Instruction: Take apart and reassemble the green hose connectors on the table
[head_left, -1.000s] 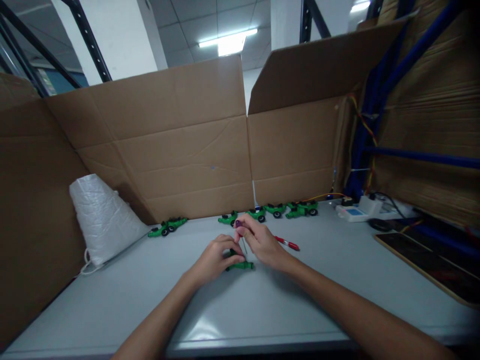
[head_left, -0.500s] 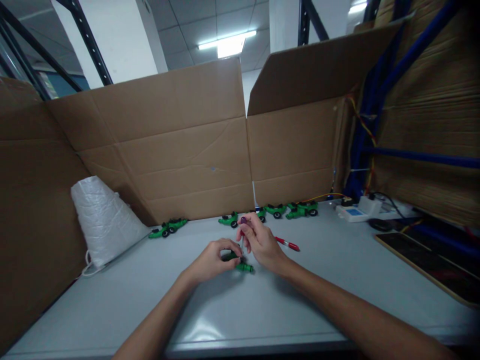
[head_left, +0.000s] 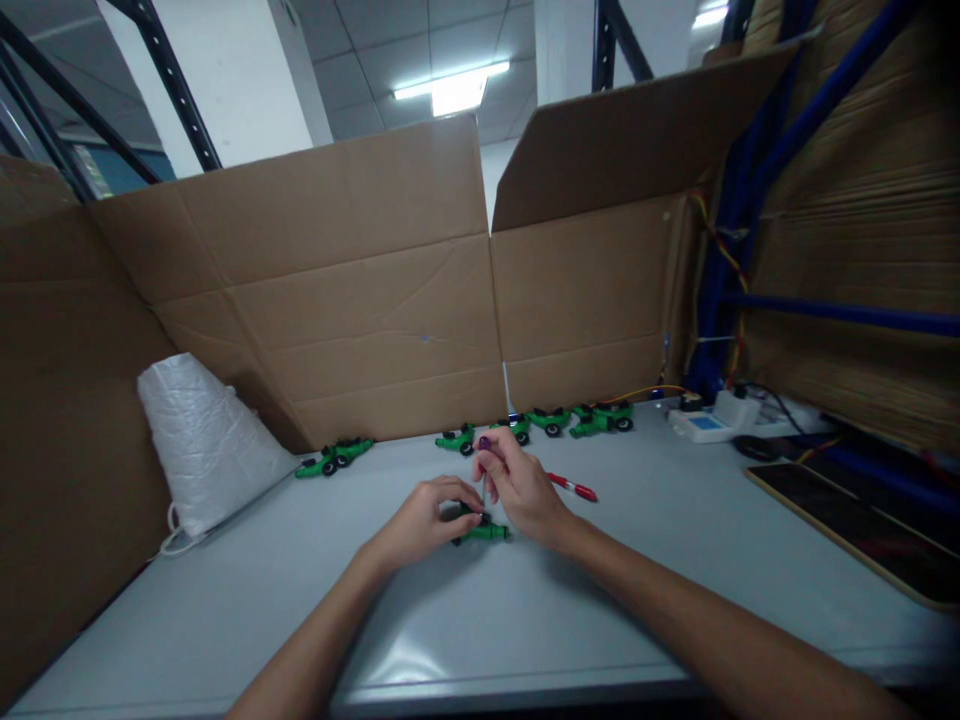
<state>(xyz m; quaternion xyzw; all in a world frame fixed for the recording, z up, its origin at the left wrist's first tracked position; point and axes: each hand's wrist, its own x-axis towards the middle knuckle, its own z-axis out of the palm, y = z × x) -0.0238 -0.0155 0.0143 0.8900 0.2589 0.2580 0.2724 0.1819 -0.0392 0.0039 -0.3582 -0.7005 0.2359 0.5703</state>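
Observation:
A small green toy car [head_left: 491,532] with black parts lies on the grey table, its front pointing right. My left hand [head_left: 429,518] is closed round its left part, thumb and fingers pinching it and hiding much of it. In my right hand [head_left: 521,490] is a screwdriver [head_left: 485,444] with a dark purple handle, held upright between thumb and fingers. Its thin shaft runs down to the top of the car, close to my left fingertips. Whether the tip sits in a screw is too small to tell.
Several green toy cars [head_left: 551,421] line the back of the table, with more [head_left: 335,457] at the left. A red pen [head_left: 574,487] lies right of my hand. A white wrapped bundle [head_left: 210,450], a power strip [head_left: 705,425] and a dark flat panel [head_left: 855,525] flank the space; cardboard walls [head_left: 360,300] enclose it.
The green toy car has turned slightly under my left hand, its front now lying more level. My right hand keeps the screwdriver upright in nearly the same place.

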